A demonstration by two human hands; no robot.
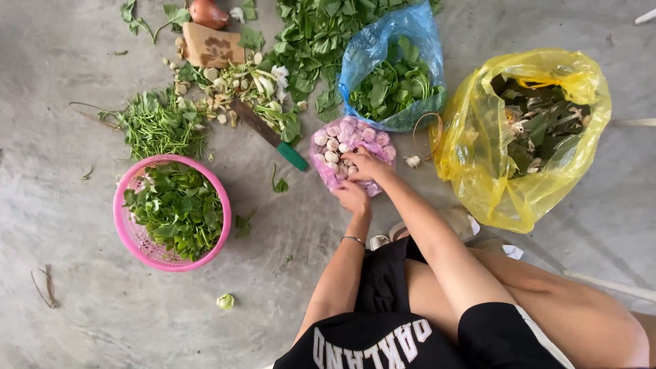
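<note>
1. I see the yellow plastic bag of trimmings on the concrete floor, off to my right.
2. The pink basket of picked leaves sits well apart on my left.
3. The blue bag of greens lies just beyond the pink bag of garlic.
4. A green-handled knife lies just left of the garlic.
5. My right hand reaches into the garlic bag, fingers curled over cloves.
6. My left hand pinches the bag's near edge.
</note>
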